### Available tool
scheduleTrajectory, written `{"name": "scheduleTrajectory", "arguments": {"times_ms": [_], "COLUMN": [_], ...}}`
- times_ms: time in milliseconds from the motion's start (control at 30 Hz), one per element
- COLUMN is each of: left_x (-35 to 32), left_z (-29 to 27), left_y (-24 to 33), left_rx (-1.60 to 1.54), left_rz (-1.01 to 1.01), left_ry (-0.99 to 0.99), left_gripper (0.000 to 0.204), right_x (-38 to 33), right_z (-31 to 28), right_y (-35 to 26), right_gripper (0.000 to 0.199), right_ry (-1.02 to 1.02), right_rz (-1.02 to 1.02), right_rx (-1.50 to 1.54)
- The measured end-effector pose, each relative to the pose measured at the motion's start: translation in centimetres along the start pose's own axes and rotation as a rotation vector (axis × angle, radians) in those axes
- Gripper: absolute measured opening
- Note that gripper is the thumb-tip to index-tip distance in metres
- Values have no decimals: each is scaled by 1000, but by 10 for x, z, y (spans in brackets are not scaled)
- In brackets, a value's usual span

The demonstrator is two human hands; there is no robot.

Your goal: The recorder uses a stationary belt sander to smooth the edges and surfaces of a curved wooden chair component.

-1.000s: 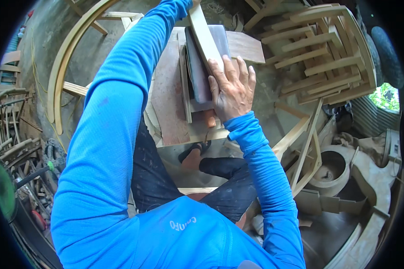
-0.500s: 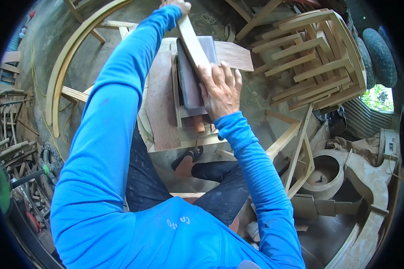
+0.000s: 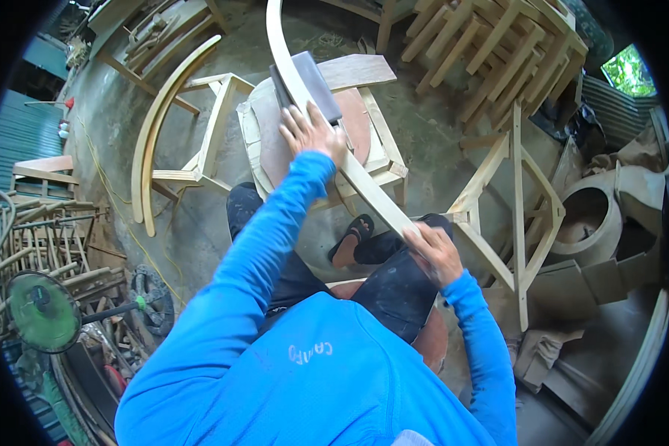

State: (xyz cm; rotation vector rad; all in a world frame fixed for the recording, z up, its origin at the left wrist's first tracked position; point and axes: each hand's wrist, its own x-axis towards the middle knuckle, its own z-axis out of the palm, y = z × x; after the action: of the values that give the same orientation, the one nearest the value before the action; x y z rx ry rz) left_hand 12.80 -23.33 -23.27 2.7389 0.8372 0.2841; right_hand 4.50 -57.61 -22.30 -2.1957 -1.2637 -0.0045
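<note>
A long curved wooden strip [image 3: 372, 192] slants from the top of the view down toward my right thigh. It crosses over a grey flat-topped slab [image 3: 320, 87], which looks like a belt sander turned belt up. My left hand [image 3: 312, 137] is closed over the strip's middle, just on the near side of the slab, its fingers laid across the wood. At the strip's near end, my right hand [image 3: 435, 253] grips it above my knee. Beneath the slab is a low wooden stool [image 3: 386, 175] with thin boards [image 3: 360, 70] on its top.
Two curved strips [image 3: 150, 149] lean on a wooden frame [image 3: 212, 141] to the left. Stacked wooden frames [image 3: 498, 56] stand far right, above another angular frame [image 3: 518, 193]. A round machine housing [image 3: 583, 215] sits at right. Scrap wood and a green disc [image 3: 44, 311] are at left.
My left hand has come back from the strip's far end to its middle. My right hand has slid toward me, from over the slab to the strip's near end. The view has shifted.
</note>
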Motion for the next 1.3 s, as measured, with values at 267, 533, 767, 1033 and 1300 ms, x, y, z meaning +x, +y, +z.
{"name": "scheduleTrajectory", "arguments": {"times_ms": [267,533,767,1033,1300], "left_x": [-77,64,232,371,442], "left_z": [0,7,16,9,4], "left_y": [14,-21,-84,-154,-203], "left_rx": [14,65,-7,147,508], "left_rz": [26,37,95,685,485], "left_ry": [5,76,147,158,25], "left_gripper": [97,92,87,27,23], "right_x": [-122,2,150,289,343], "right_z": [-39,-6,36,81,99], "right_y": [-39,-16,13,33,40], "right_gripper": [55,53,57,50,57], "right_ry": [-17,99,182,250,252], "right_rz": [116,44,-33,-115,-187], "right_rx": [-25,-55,-124,-222,-298]}}
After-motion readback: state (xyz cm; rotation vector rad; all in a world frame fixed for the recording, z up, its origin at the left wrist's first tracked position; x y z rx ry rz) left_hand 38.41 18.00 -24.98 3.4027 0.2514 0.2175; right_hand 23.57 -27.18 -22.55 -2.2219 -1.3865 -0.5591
